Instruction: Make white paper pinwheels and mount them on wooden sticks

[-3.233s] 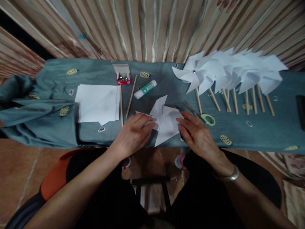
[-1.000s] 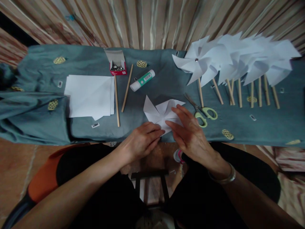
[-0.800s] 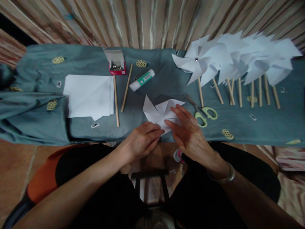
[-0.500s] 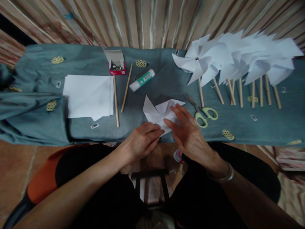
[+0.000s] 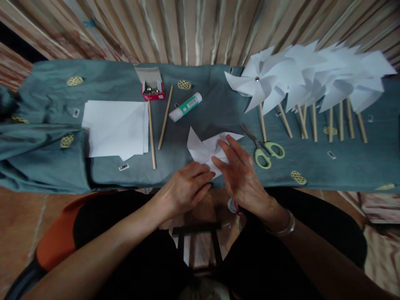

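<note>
A white paper pinwheel, with no stick on it, lies at the table's front edge between my hands. Its left blade stands up in a point, and part of its right side is under my fingers. My left hand is closed on the near edge of the paper, thumb and fingers together. From the right, my right hand grips the folded blades near the centre, with its thumb low and its fingers bent over the paper. Beside it lie scissors with green handles, blades pointing away to the left.
Left of the pinwheel are two wooden sticks and a stack of white paper. Behind them sit a red box of metal pins and a glue stick. Several finished pinwheels on sticks overlap at the back right.
My right hand has shifted slightly left over the pinwheel, its fingers moving closer to the centre. My left hand keeps its hold on the near edge.
</note>
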Tool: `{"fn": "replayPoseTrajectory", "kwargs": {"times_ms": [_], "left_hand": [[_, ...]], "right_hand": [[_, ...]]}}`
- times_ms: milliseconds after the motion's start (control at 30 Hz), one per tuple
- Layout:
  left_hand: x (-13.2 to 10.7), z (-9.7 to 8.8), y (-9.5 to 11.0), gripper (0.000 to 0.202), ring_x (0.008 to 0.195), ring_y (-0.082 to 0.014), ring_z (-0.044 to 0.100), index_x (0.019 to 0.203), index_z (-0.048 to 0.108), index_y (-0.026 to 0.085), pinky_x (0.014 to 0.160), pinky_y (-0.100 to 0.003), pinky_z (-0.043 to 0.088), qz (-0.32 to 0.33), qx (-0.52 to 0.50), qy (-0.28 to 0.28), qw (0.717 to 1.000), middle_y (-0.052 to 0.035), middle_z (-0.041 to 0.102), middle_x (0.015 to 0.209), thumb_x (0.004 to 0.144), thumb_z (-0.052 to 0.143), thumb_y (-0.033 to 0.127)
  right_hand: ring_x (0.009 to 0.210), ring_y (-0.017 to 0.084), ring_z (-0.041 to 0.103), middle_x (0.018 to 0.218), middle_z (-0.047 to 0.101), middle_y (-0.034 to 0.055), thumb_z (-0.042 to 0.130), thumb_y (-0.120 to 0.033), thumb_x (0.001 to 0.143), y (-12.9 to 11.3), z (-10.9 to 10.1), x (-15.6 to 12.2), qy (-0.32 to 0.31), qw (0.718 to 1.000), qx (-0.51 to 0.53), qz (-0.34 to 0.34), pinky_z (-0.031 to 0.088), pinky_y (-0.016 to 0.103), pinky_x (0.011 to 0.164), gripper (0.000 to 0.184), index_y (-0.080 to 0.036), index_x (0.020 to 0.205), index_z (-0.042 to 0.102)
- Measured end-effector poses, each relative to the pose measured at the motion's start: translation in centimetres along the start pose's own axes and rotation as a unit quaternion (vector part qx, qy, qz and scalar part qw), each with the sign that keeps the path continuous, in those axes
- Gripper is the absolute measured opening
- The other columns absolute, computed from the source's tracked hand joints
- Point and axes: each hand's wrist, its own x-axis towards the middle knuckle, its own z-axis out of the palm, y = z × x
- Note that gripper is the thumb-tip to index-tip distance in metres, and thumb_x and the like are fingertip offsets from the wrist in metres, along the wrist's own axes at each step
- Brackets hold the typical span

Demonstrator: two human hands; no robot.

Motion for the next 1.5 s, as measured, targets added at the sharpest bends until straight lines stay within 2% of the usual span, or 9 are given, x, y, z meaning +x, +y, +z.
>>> {"fn": "replayPoseTrajectory", "kwargs": {"times_ms": [200, 500, 800, 967, 1133, 1233, 1333, 1400, 1500], "left_hand": [[0.3, -0.1, 0.9, 0.017, 0.087, -0.0208, 0.06, 0.099, 0.063, 0.012, 0.073, -0.035, 0.055, 0.005, 0.117, -0.024, 0.993, -0.0091, 0.064, 0.093, 0.093, 0.05, 0.02], [0.7, -0.1, 0.6, 0.023, 0.09, -0.0243, 0.058, 0.111, 0.059, 0.011, 0.071, -0.038, 0.048, 0.003, 0.17, -0.045, 0.984, -0.011, 0.065, 0.1, 0.093, 0.049, 0.021], [1.0, 0.3, 1.5, 0.027, 0.093, -0.027, 0.056, 0.112, 0.06, 0.012, 0.074, -0.04, 0.045, -0.04, 0.212, -0.073, 0.974, -0.0115, 0.065, 0.102, 0.086, 0.058, 0.02], [-1.5, 0.2, 4.4, 0.037, 0.101, -0.027, 0.057, 0.124, 0.056, 0.012, 0.08, -0.043, 0.048, -0.082, 0.182, -0.006, 0.98, -0.0145, 0.063, 0.114, 0.087, 0.057, 0.017], [-5.0, 2.2, 7.0, 0.032, 0.106, -0.0253, 0.06, 0.118, 0.065, 0.019, 0.091, -0.043, 0.048, -0.214, -0.035, 0.092, 0.972, -0.0124, 0.064, 0.113, 0.087, 0.057, 0.02], [-5.3, 4.0, 7.2, 0.029, 0.103, -0.0239, 0.063, 0.11, 0.071, 0.021, 0.096, -0.04, 0.047, -0.327, -0.25, 0.173, 0.895, -0.01, 0.068, 0.108, 0.082, 0.065, 0.027], [-4.3, 5.2, 7.0, 0.036, 0.097, -0.0239, 0.066, 0.101, 0.073, 0.018, 0.094, -0.039, 0.048, -0.43, -0.446, 0.255, 0.742, -0.0098, 0.072, 0.101, 0.068, 0.079, 0.031], [-3.3, 5.4, 7.0, 0.042, 0.097, -0.0232, 0.067, 0.1, 0.072, 0.017, 0.096, -0.038, 0.046, -0.457, -0.528, 0.295, 0.652, -0.011, 0.072, 0.104, 0.062, 0.084, 0.028], [-2.0, 5.0, 7.5, 0.041, 0.102, -0.0223, 0.067, 0.101, 0.07, 0.016, 0.097, -0.037, 0.045, -0.452, -0.61, 0.333, 0.559, -0.0123, 0.071, 0.111, 0.063, 0.083, 0.021]], "right_hand": [[0.148, 0.032, 0.019, 0.154, 0.037, -0.0023, 0.042, -0.019, 0.095, 0.2, 0.9, -0.3, 0.009, 1.0, 0.013, 0.009, 0.027, 0.066, 0.112, 0.046, -0.044, 0.133, 0.045], [0.147, 0.032, 0.022, 0.15, 0.044, -0.0001, 0.04, -0.019, 0.094, 0.2, 1.1, 0.1, 0.018, 1.0, 0.012, 0.002, 0.03, 0.065, 0.109, 0.048, -0.044, 0.135, 0.045], [0.147, 0.03, 0.024, 0.147, 0.048, 0.0108, 0.039, -0.009, 0.091, 0.1, 1.2, 0.7, 0.021, 0.997, -0.076, 0.0, 0.033, 0.055, 0.109, 0.039, -0.024, 0.113, 0.066], [0.146, 0.034, 0.023, 0.148, 0.044, 0.0209, 0.046, -0.007, 0.085, -0.6, -0.2, 0.8, 0.0, 0.994, -0.108, -0.034, 0.032, 0.052, 0.108, 0.037, -0.012, 0.116, 0.067], [0.146, 0.035, 0.021, 0.151, 0.039, 0.023, 0.055, -0.012, 0.076, -0.3, -1.2, 0.8, -0.04, 0.992, -0.106, -0.047, 0.026, 0.054, 0.112, 0.045, -0.009, 0.119, 0.067], [0.146, 0.036, 0.022, 0.151, 0.038, 0.0234, 0.057, -0.016, 0.073, 0.0, -1.0, 1.1, -0.042, 0.993, -0.104, -0.039, 0.024, 0.055, 0.113, 0.046, -0.009, 0.117, 0.068], [0.145, 0.035, 0.025, 0.149, 0.041, 0.024, 0.057, -0.017, 0.072, 0.1, -0.7, 1.4, -0.032, 0.993, -0.106, -0.044, 0.026, 0.055, 0.112, 0.043, -0.009, 0.112, 0.07], [0.144, 0.034, 0.027, 0.147, 0.044, 0.0236, 0.056, -0.017, 0.074, 0.1, -0.7, 1.6, -0.022, 0.993, -0.104, -0.051, 0.027, 0.054, 0.112, 0.039, -0.009, 0.109, 0.071], [0.143, 0.033, 0.03, 0.144, 0.048, 0.022, 0.054, -0.018, 0.077, 0.0, -0.9, 1.8, -0.014, 0.995, -0.089, -0.049, 0.029, 0.053, 0.111, 0.036, -0.011, 0.107, 0.073]]}}
